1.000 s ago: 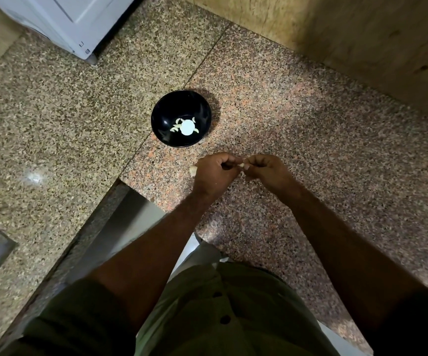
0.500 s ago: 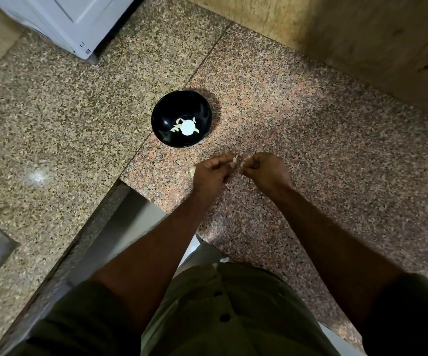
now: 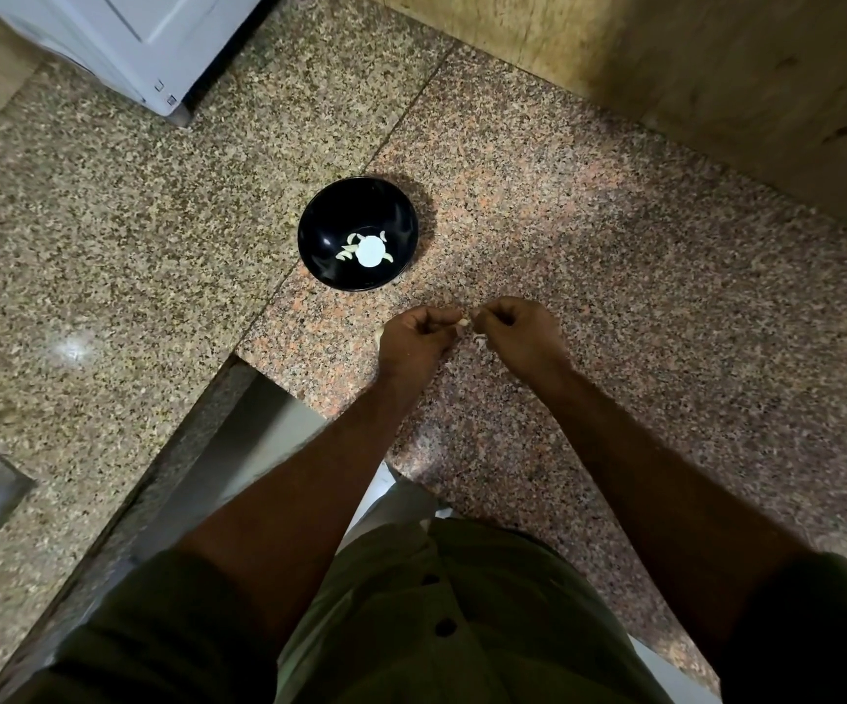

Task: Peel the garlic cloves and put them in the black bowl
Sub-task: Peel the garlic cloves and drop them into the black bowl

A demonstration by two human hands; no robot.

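Speckled stone counter [image 3: 614, 297] carries a black bowl [image 3: 325, 236] with peeled cloves [image 3: 345, 252]. Just in front, the left hand [image 3: 414, 340] pinches a garlic clove [image 3: 462, 323]; the right hand [image 3: 518, 335] pinches its skin.

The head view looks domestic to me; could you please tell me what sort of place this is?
Probably a home kitchen: a speckled granite countertop, a white appliance at the back, and a small black bowl.

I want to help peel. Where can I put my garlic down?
Bare counter lies right of the black bowl, up to the wall, and left of it toward the white appliance. It's crowded where both hands peel a clove.
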